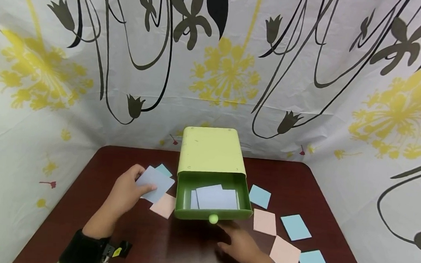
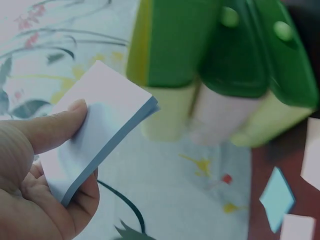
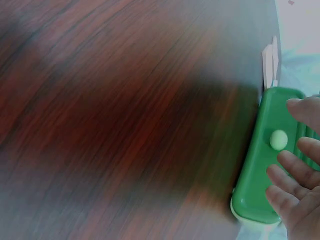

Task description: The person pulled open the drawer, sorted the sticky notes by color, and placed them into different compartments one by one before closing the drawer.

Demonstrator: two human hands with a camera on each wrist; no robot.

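Observation:
My left hand (image 1: 125, 191) holds a pale lavender sticky note pad (image 1: 159, 182), left of the drawer unit. In the left wrist view the thumb lies on the pad's (image 2: 102, 117) face and the other fingers are behind it. The drawer unit (image 1: 210, 150) has a pale yellow-green top, and its green top drawer (image 1: 185, 213) is pulled out. Several lavender paper squares (image 1: 217, 199) lie inside that drawer. My right hand (image 1: 240, 244) is low near the drawer front and round knob (image 1: 213, 219), holding nothing. Its fingers look loosely spread in the right wrist view.
Light blue squares (image 1: 295, 228) and pink squares (image 1: 285, 255) lie right of the unit. Left of it are a pink square (image 1: 164, 205) and a partly covered blue one (image 1: 163, 169). Lower drawers (image 2: 290, 55) show in the left wrist view. A flower-patterned cloth (image 1: 155, 81) surrounds the dark table (image 1: 91, 188).

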